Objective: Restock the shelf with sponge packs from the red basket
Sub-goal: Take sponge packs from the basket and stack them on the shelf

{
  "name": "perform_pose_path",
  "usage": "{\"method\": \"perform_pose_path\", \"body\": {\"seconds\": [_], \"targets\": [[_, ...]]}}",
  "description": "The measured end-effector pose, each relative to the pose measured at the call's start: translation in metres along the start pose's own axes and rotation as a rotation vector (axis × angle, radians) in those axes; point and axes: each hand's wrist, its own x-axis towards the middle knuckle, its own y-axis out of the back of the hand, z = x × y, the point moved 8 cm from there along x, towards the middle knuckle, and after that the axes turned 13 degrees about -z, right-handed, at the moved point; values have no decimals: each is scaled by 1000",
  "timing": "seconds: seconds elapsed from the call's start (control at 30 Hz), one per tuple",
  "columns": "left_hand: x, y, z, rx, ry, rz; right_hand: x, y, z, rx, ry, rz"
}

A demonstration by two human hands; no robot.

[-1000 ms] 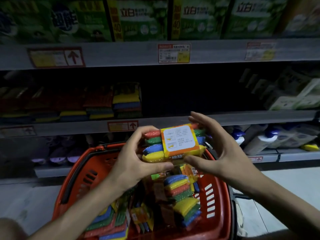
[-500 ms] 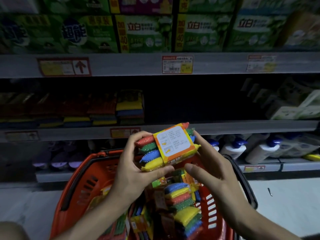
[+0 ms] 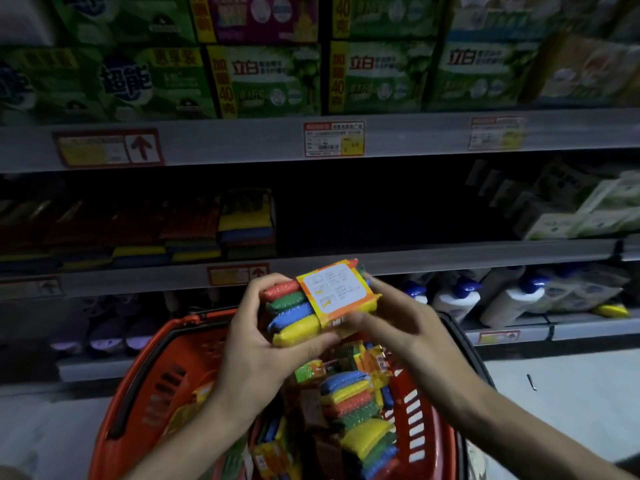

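A sponge pack (image 3: 320,301) is held in both hands above the red basket (image 3: 152,389), level with the front edge of the middle shelf (image 3: 450,252).

The pack is gripped at its striped left end by the left hand (image 3: 258,344), with the thumb laid under the yellow sponge and the fingers curled over the red one; its labelled right end is cradled by the right hand (image 3: 398,323), whose fingers are hidden behind the pack, so their hold is only partly seen. A slip is judged possible, since the wrapper looks smooth and the right hand's grip looks loose; the pack would then drop back among the sponge packs in the basket (image 3: 349,403). The stacked sponge packs (image 3: 246,223) towards the shelf's left end could also be knocked if the pack is pushed in carelessly beside them.
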Motion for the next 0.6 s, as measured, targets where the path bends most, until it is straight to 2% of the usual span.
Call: {"method": "perform_pose_path", "body": {"seconds": [0.1,0.33,0.6], "targets": [[9,-3,4,-90,23,-32,6,22,-8,-39,46,120],[6,-17,1,-235,65,-89,18,-2,-4,179,14,-68],[7,-12,-7,-276,84,-81,21,-15,5,271,11,-92]]}}
